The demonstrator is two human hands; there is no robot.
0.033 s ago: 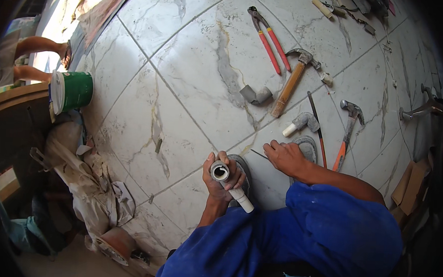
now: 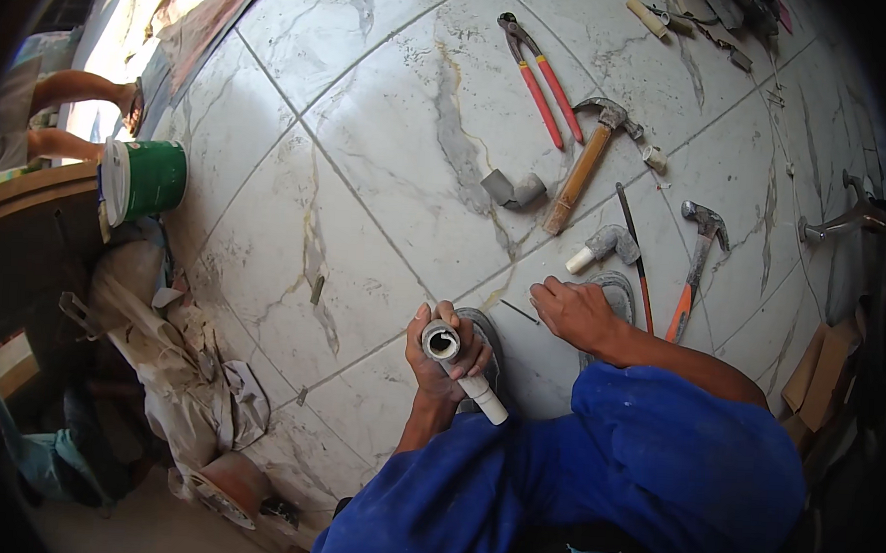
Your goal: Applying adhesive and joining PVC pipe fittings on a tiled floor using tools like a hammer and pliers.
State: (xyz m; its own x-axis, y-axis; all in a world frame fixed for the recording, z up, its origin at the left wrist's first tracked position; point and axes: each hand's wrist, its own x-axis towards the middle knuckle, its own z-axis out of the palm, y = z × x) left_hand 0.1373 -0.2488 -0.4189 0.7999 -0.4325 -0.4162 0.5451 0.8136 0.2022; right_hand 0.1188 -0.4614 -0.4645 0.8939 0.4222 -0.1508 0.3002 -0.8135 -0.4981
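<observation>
My left hand (image 2: 427, 361) is wrapped round a grey elbow pipe fitting (image 2: 441, 345) with a white pipe stub (image 2: 484, 399) in one end. The fitting's round mouth faces up, with a ragged white piece inside. My right hand (image 2: 576, 314) is closed, its fingers curled down over the floor; what they hold, if anything, is hidden. Just left of its fingertips is a thin dark rod (image 2: 519, 312), like a nail. Beyond this hand lies another grey elbow (image 2: 615, 243) with a white stub. A long thin dark tool with a red handle (image 2: 636, 257) lies beside it.
On the marbled tiles lie a wooden-handled hammer (image 2: 584, 174), an orange-handled hammer (image 2: 697, 270), red-handled pincers (image 2: 543, 82) and a loose grey elbow (image 2: 513, 190). A green bucket (image 2: 156, 179) and crumpled cloth (image 2: 173, 363) are at left, near another person's legs (image 2: 72, 97).
My right hand has shifted slightly to the right, and more of the thin dark rod's near end shows. My left hand and the elbow fitting stay put.
</observation>
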